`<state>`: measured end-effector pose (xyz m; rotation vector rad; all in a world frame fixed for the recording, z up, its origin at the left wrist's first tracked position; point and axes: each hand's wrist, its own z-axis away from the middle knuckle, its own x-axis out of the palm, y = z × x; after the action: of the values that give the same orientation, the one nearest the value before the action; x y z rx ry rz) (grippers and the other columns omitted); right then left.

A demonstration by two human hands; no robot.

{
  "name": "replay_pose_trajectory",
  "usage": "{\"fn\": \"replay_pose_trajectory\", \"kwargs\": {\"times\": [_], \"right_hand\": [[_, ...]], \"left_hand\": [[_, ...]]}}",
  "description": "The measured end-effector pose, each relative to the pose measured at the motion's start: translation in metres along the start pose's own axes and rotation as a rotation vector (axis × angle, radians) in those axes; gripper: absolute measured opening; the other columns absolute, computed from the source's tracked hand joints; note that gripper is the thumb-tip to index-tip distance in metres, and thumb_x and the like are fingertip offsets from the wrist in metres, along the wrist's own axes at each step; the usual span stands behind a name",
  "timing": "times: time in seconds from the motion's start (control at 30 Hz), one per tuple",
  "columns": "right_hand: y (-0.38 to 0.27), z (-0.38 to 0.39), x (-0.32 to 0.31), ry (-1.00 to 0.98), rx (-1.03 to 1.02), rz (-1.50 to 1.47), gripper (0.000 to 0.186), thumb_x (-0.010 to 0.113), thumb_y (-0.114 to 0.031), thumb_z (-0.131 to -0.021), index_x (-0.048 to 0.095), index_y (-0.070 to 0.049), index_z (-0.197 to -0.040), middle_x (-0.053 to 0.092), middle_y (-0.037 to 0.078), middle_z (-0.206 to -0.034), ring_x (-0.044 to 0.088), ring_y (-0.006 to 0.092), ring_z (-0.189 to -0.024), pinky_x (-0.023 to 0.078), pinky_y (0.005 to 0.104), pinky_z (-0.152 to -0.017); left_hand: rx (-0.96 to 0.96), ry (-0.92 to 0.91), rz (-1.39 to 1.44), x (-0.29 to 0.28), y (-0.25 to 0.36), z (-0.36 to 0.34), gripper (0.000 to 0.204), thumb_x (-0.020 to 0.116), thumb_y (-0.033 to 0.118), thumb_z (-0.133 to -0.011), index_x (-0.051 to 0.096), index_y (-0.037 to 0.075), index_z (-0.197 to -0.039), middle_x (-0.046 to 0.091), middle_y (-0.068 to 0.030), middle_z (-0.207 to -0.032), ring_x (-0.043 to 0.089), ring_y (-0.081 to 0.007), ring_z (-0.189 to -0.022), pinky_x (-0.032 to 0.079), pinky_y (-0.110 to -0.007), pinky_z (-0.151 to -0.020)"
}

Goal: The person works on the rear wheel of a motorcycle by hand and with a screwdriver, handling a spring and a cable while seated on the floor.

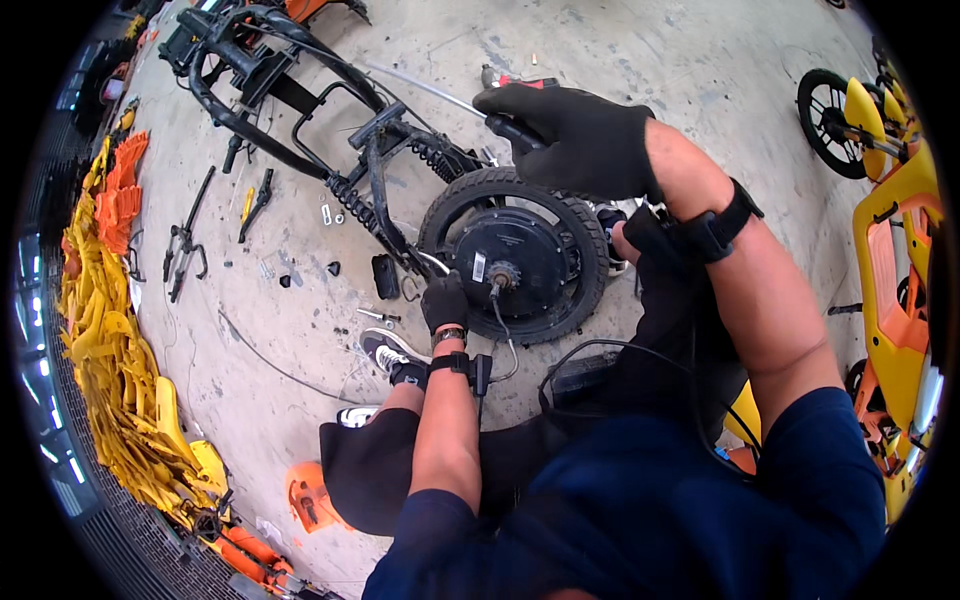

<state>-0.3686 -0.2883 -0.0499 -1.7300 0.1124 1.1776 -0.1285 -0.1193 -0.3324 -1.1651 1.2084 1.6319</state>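
your gloved left hand (444, 300) grips the axle at the hub of the black rear wheel (515, 255), lying on the concrete floor (620, 60) at centre. your right hand (570, 135), at one o'clock, clenches a long-shafted tool (430, 90).

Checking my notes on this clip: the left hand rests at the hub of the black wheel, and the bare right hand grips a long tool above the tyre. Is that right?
Not quite. The right hand is not bare: the head view shows it in a black glove, like the left hand. The rest stands: the left hand is at the hub of the black wheel, and the right hand grips a long tool above the tyre.
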Motion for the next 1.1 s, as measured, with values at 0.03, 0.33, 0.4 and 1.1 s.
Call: {"fn": "replay_pose_trajectory", "kwargs": {"times": [0.03, 0.33, 0.4, 1.1], "right_hand": [[0.007, -0.006, 0.002, -0.049, -0.039, 0.083, 0.058, 0.064, -0.017, -0.074, 0.047, -0.01, -0.129, 0.064, 0.014, -0.106, 0.063, 0.0283, -0.095, 0.049, 0.0346, -0.081], [0.018, -0.034, 0.004, -0.312, 0.132, 0.31, 0.026, 0.054, -0.009, -0.073, 0.058, -0.011, -0.099, 0.062, 0.015, -0.097, 0.059, 0.0334, -0.096, 0.046, 0.0433, -0.079], [0.023, -0.043, 0.006, -0.379, 0.194, 0.331, 0.019, 0.053, -0.007, -0.072, 0.055, -0.009, -0.09, 0.061, 0.015, -0.092, 0.059, 0.0336, -0.091, 0.045, 0.0432, -0.076], [0.039, -0.065, 0.024, -0.411, 0.537, -0.477, 0.049, 0.056, -0.01, -0.078, 0.051, -0.008, -0.127, 0.064, 0.011, -0.085, 0.062, 0.019, -0.056, 0.052, 0.0332, -0.046]], "left_hand": [[0.072, 0.017, -0.024, 0.003, -0.001, 0.004, 0.029, 0.048, 0.026, -0.089, 0.065, 0.006, -0.079, 0.064, -0.0187, -0.078, 0.065, -0.0347, -0.074, 0.05, -0.046, -0.064], [-0.064, 0.109, 0.103, 0.026, -0.031, 0.011, 0.03, 0.046, 0.026, -0.093, 0.064, 0.006, -0.081, 0.063, -0.016, -0.071, 0.062, -0.0347, -0.068, 0.049, -0.045, -0.059], [-0.007, 0.025, 0.109, 0.018, -0.027, 0.008, 0.032, 0.047, 0.032, -0.091, 0.062, 0.003, -0.087, 0.063, -0.0206, -0.077, 0.061, -0.0392, -0.075, 0.048, -0.048, -0.064], [-0.405, 0.115, 0.545, 0.001, 0.013, 0.003, 0.031, 0.062, 0.028, -0.079, 0.064, -0.002, -0.079, 0.065, -0.0201, -0.075, 0.063, -0.0344, -0.07, 0.047, -0.042, -0.065]]}}
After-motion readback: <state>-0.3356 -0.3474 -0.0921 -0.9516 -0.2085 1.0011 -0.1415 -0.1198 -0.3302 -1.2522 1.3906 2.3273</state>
